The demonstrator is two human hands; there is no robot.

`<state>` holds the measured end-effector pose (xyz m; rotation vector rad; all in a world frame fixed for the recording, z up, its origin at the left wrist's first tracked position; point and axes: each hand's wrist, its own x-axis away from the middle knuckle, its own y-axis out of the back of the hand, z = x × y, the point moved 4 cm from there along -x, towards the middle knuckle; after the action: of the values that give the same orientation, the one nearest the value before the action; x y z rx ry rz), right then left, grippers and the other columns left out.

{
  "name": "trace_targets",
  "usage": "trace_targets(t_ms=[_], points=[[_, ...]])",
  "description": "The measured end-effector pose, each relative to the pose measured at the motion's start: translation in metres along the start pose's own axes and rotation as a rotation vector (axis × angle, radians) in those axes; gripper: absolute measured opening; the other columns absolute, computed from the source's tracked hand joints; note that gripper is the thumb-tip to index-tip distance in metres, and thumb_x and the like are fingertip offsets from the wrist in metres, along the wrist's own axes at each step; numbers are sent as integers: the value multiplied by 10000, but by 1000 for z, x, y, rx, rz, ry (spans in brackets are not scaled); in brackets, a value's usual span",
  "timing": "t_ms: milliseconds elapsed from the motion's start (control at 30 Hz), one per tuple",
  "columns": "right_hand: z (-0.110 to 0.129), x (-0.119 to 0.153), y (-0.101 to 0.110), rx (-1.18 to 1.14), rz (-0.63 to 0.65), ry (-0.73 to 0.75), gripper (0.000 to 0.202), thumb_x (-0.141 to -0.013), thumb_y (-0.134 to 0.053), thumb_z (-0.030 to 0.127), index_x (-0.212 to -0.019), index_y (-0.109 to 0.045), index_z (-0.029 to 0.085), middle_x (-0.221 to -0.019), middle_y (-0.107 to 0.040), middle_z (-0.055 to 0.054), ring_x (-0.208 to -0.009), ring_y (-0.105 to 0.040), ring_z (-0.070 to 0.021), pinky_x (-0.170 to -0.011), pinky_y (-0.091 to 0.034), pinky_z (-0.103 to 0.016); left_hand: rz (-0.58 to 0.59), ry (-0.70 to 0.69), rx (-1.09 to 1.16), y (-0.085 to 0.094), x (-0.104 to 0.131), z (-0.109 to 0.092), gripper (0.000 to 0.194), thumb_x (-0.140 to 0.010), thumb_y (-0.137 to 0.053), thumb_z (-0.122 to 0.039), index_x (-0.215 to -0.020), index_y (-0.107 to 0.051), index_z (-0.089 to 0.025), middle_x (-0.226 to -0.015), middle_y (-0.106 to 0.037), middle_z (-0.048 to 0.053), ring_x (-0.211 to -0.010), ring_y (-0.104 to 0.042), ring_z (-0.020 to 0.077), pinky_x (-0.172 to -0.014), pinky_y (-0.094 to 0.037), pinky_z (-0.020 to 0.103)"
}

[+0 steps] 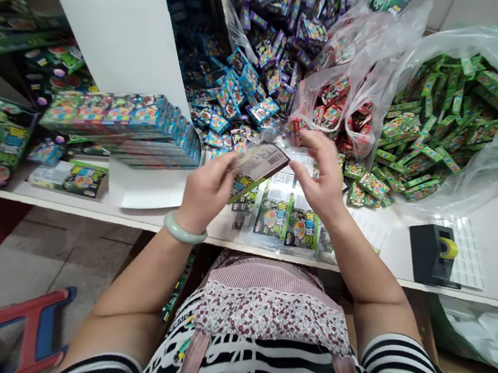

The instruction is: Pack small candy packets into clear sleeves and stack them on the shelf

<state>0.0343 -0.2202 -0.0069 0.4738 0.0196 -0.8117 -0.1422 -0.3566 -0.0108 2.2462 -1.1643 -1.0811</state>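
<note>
My left hand (209, 190), with a pale green bangle on its wrist, is closed on the edge of a flat green-and-black candy box (262, 162). The box is tilted, and a pale panel with a barcode faces up. My right hand (320, 175) is at the box's far right corner, thumb close to it and fingers apart; I cannot tell if they touch. Below my hands, several flat printed candy packs (272, 217) in clear plastic lie on the table.
Stacked multicoloured boxes (146, 129) stand left, by a white board (116, 13). Loose blue boxes (239, 92) and purple boxes (290, 25) are heaped behind. Clear bags hold red boxes (335, 100) and green boxes (448, 116). A tape dispenser (429, 252) sits right.
</note>
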Motion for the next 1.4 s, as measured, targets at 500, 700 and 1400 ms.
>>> trace_targets(t_ms=[500,700,1400], points=[[-51,50,-51,-415,302,-378,355,-726,-770,414,-745,-463,237,-614,-470,78,-544,-458,-85,-522,-405,-247,18,691,1033,-72,41,26,423,-786,-733,-508,-1060,-647,-198,-1051,-755,72,-1055,-702,224,-900,-590,361],[-67,94,-54,-475,495,-499,435,-698,-800,521,-769,-483,231,-636,-497,72,-556,-493,-94,-558,-488,-276,-2,648,1132,-65,51,29,483,-806,-773,-355,-1240,-597,-238,-1027,-734,35,-938,-704,165,-832,-590,284],[-26,77,-12,-253,55,-127,194,-890,-639,392,-1008,-638,237,-740,-596,38,-596,-521,-82,-561,-470,-265,113,318,711,-36,47,-12,180,-927,-637,-358,-885,-693,-193,-870,-724,32,-807,-671,124,-750,-552,248]])
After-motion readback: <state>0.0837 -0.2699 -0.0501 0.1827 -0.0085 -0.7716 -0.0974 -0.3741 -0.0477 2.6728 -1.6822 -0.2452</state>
